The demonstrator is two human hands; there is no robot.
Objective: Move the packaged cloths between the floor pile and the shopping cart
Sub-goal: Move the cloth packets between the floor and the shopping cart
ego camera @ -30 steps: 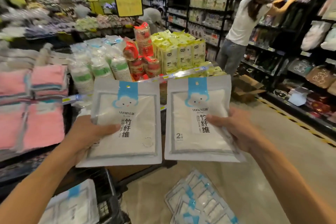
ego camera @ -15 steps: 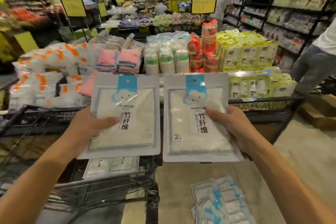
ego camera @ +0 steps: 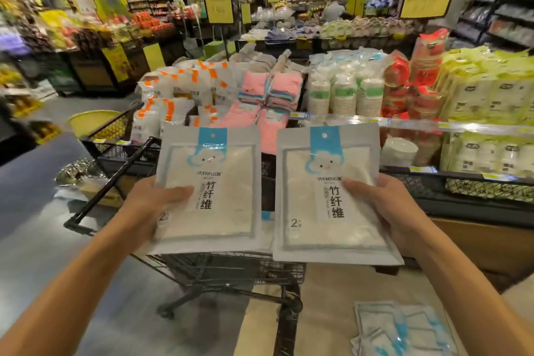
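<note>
The floor pile lay below the right hand. One packaged cloth was pinched by the left hand, another by the right fingers. Beyond the fingers stood the shopping cart; both packs should be lowered flat inside it.

Both arms outstretched, left hand and right hand each gripping 1 flat pack, thumbs in front.

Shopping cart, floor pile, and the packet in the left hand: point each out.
shopping cart (ego camera: 231,267): head view, near wire rim.
floor pile (ego camera: 404,329): head view, top packets.
left-hand packet (ego camera: 228,182): head view, front face.
</note>
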